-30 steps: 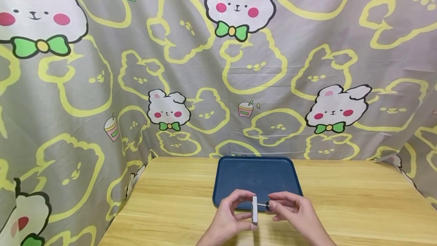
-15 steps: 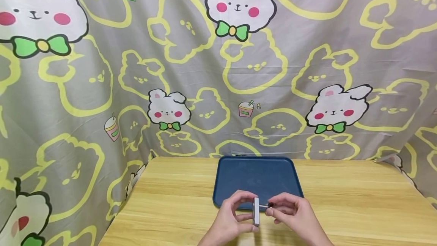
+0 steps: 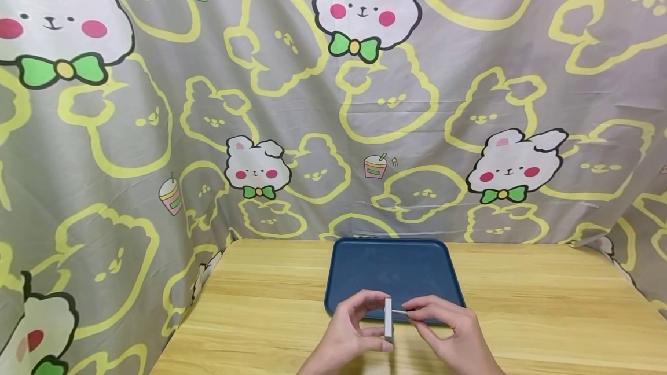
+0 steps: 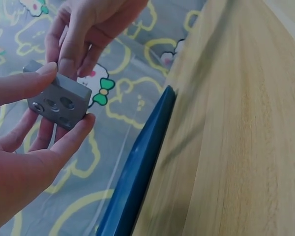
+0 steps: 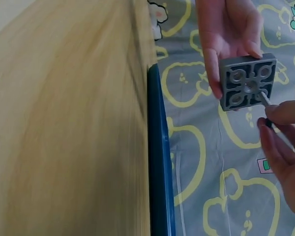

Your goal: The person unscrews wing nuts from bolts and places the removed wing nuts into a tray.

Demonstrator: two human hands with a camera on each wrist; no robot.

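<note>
My left hand [image 3: 346, 328] holds a grey square block [image 3: 388, 320] on edge, thumb and fingers at its rim. Round holes show in the block [image 4: 61, 101] in the left wrist view. On its ribbed face, seen in the right wrist view, the block [image 5: 246, 73] has round sockets near its corners and one in the middle. My right hand [image 3: 450, 328] pinches a thin metal rod [image 3: 399, 311] whose tip meets the block. In the right wrist view the rod [image 5: 265, 99] reaches a lower corner of that face. A small dark piece [image 5: 268, 123] shows by the fingertips; the rest is hidden.
A dark blue tray [image 3: 393, 268] lies on the wooden table [image 3: 260, 305] just beyond my hands. Behind the table and to the sides hangs a grey curtain [image 3: 312, 114] printed with rabbits.
The right hand's fingers have shifted on the rod, first curling further, then straightening. Its dark end, visible earlier in the head view, is now covered there. The left hand and block hardly move.
</note>
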